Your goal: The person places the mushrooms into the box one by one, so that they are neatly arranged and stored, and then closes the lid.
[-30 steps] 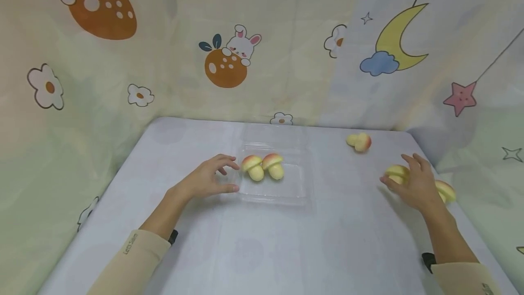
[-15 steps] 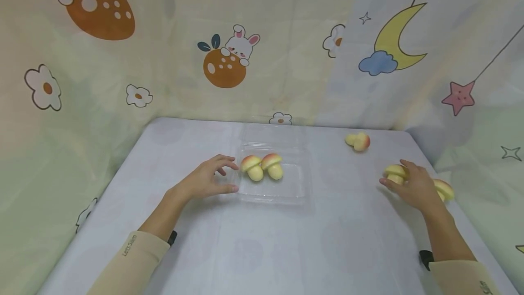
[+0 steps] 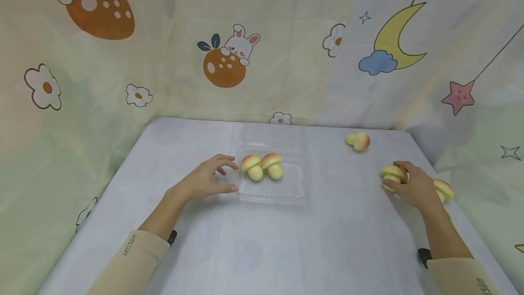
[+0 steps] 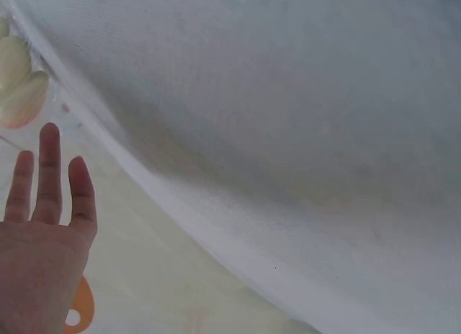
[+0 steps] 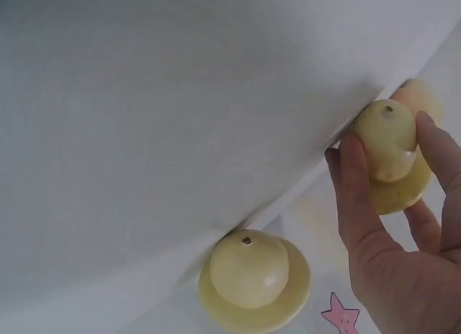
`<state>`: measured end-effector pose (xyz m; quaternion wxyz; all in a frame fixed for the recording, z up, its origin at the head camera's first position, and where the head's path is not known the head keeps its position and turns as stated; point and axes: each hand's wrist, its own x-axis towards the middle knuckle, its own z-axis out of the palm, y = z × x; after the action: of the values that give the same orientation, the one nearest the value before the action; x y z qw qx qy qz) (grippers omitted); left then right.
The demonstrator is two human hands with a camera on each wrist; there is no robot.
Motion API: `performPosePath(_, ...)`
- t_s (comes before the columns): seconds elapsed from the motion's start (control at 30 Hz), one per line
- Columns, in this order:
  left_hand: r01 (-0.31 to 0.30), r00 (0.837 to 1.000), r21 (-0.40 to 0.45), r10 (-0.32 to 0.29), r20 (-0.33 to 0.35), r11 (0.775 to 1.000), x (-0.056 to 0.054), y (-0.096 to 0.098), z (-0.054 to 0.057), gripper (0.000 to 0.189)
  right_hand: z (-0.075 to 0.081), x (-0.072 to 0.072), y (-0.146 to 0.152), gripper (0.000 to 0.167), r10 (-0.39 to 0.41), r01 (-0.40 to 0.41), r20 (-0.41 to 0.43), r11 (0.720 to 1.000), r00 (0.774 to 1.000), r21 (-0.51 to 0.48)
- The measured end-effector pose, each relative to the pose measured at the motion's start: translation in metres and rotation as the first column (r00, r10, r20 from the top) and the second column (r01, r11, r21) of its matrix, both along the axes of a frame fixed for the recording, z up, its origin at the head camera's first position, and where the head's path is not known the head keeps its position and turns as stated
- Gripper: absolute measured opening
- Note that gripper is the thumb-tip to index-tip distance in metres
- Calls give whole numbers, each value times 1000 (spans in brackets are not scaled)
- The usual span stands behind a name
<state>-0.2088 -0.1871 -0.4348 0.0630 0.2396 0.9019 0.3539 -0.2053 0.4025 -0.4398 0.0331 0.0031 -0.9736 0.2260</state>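
In the head view my right hand [image 3: 416, 188] pinches a toy mushroom [image 3: 392, 171] with a yellow cap and pale stem at the table's right side. The right wrist view shows thumb and fingers on either side of this mushroom's stem [image 5: 385, 143]. My left hand [image 3: 209, 177] is at the left edge of a clear plastic box [image 3: 292, 190], its fingers loosely spread and nothing between them. Inside the box, two toy mushrooms with reddish-yellow caps, a left one [image 3: 254, 173] and a right one [image 3: 275, 171], lie side by side.
Another toy mushroom [image 3: 444, 189] lies by my right wrist, partly hidden behind it. A further one [image 3: 360, 141] is on its side near the back right of the white-covered table [image 3: 286, 249]. The box's clear lid [image 3: 272, 134] lies folded back. A printed curtain [image 3: 286, 72] hangs behind.
My right fingers have closed around the yellow-capped mushroom, and it has shifted slightly left. My left hand and the mushrooms in the box have stayed in place.
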Motion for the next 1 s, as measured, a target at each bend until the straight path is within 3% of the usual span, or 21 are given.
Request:
performPosePath(0.27,4,1000,1,-4,6,1000,0,-1,0,61,-1,2,3,79,-2,13,62,984,998,-177)
performPosePath(0.57,5,1000,-2,-5,6,1000,0,-3,-1,61,1,5,1,80,53,-36,32,915,998,-401)
performPosePath(1.0,4,1000,-6,-3,8,1000,-1,-2,-1,61,11,0,-18,71,122,-148,-84,858,989,-491)
